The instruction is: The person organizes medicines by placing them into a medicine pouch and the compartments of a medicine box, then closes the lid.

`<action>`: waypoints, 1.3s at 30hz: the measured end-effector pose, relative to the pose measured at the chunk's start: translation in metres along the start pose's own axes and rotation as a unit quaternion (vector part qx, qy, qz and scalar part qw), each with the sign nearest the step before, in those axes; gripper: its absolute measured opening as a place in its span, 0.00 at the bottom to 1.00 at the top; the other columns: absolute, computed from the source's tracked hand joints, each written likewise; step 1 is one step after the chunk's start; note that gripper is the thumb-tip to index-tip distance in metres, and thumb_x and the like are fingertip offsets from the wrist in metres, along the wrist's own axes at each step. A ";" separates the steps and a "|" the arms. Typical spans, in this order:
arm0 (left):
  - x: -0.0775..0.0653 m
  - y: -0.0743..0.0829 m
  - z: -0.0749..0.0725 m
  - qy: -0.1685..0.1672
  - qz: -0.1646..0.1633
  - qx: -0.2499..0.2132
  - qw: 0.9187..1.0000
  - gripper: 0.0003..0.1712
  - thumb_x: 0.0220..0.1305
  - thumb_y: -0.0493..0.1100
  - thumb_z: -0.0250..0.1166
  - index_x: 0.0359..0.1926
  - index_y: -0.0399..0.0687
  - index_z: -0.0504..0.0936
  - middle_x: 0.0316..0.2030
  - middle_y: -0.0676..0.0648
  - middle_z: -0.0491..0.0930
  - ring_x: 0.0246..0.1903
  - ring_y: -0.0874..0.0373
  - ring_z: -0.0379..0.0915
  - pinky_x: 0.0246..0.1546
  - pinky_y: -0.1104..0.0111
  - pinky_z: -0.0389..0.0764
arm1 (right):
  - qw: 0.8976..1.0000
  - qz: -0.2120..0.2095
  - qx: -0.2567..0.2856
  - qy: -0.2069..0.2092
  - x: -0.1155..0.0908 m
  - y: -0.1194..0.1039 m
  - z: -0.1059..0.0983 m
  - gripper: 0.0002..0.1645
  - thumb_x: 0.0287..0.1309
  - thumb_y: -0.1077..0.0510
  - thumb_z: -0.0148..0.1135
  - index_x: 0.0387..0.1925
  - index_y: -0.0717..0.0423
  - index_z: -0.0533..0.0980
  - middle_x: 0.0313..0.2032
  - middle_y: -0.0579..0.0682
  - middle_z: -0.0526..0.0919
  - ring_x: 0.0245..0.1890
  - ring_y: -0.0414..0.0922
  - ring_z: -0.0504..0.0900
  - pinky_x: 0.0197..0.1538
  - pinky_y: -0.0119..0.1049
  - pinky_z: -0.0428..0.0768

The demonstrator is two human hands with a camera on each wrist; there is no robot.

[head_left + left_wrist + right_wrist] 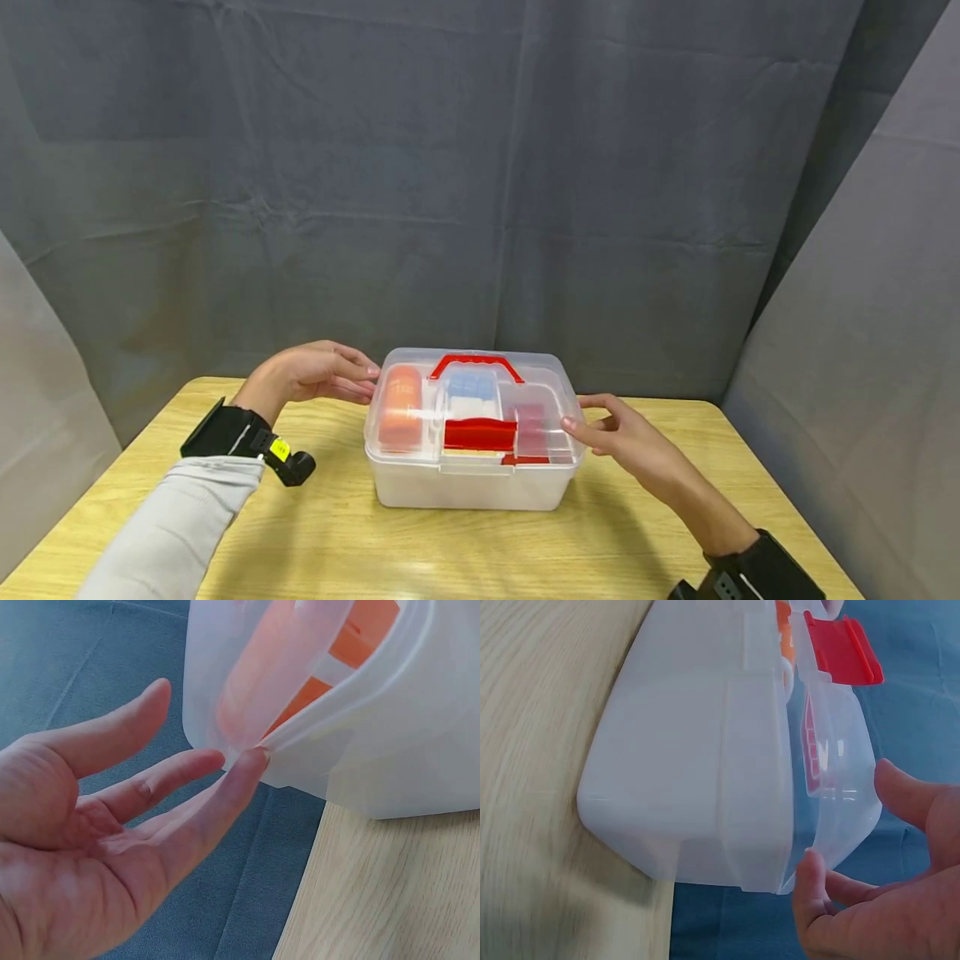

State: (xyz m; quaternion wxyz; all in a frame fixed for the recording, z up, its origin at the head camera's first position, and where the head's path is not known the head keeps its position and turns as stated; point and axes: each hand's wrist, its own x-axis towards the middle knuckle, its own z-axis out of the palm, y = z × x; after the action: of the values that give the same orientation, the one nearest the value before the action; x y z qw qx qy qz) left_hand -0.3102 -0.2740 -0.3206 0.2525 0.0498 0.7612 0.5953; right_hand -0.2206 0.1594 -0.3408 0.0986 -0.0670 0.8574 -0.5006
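A translucent plastic storage box point(480, 487) stands on the table, its clear lid point(540, 375) carrying a red handle point(476, 360) and a red latch point(480, 435). A gap shows between lid and base in the right wrist view, and the latch is flipped up. My left hand point(326, 372) is at the box's left side; in the left wrist view a fingertip point(255, 756) touches the rim, with the thumb apart. At the right side, my right hand point(626, 437) pinches the lid edge, thumb point(900, 791) on its outside and a fingertip at its rim.
Through the lid I see an orange cylinder point(401, 408), a blue-and-white item point(471, 392) and a pinkish item point(529, 425). The wooden table point(360, 550) ends near a grey cloth backdrop point(480, 208), with pale cloth panels point(862, 350) on both sides.
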 end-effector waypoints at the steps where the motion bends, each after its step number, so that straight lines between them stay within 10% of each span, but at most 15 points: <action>1: 0.000 0.000 0.000 0.000 0.002 0.002 1.000 0.25 0.70 0.37 0.63 0.63 0.25 0.71 0.46 0.41 0.85 0.43 0.52 0.87 0.60 0.52 0.78 | 1.000 0.000 -0.004 0.003 0.000 0.001 0.000 0.41 0.66 0.42 0.64 0.70 0.59 0.62 0.50 0.55 0.80 0.52 0.52 0.76 0.51 0.41 0.74; 24: -0.004 0.017 0.025 0.041 -0.020 0.145 0.988 0.28 0.64 0.47 0.71 0.54 0.31 0.73 0.47 0.37 0.82 0.40 0.49 0.85 0.47 0.55 0.87 | 1.000 0.000 0.013 0.026 0.001 0.006 0.012 0.42 0.64 0.43 0.67 0.70 0.61 0.64 0.54 0.59 0.83 0.52 0.50 0.84 0.60 0.55 0.79; 39: -0.003 0.022 0.033 0.033 -0.046 0.147 0.987 0.26 0.67 0.42 0.68 0.56 0.31 0.67 0.46 0.35 0.82 0.38 0.46 0.86 0.39 0.56 0.88 | 0.999 0.011 0.000 0.040 0.000 0.009 0.015 0.42 0.65 0.40 0.65 0.71 0.57 0.63 0.53 0.58 0.83 0.52 0.50 0.83 0.59 0.53 0.76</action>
State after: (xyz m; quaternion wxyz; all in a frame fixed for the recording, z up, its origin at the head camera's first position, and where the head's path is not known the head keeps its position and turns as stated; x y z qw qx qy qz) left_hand -0.2982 -0.2399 -0.3043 0.2442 0.0322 0.8499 0.4658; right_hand -0.2176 0.1516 -0.3561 0.0697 -0.0372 0.8616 -0.5014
